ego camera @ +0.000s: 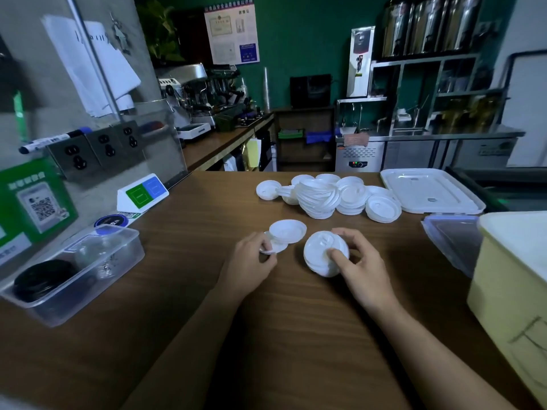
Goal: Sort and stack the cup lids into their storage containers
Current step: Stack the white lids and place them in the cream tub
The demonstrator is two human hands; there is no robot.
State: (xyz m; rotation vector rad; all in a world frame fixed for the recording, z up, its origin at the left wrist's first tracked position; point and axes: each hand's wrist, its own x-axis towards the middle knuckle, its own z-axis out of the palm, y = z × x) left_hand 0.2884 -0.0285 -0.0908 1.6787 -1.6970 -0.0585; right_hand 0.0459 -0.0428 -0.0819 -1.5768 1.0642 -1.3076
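Right hand (355, 261) grasps a stack of white lids (321, 250), fingers curled round its rim, on the counter (207, 321). Left hand (251, 261) pinches the edge of a flat lid (279, 247) at the stack's 9 o'clock. Loose lid pile (325, 196) at 12 o'clock; clear box (118, 261) of black lids (41, 279) at 9 o'clock.

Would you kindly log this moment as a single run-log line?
left hand: pinches flat white lid | right hand: grips white lid stack | unsorted lid pile: on table | clear container: holds black lids
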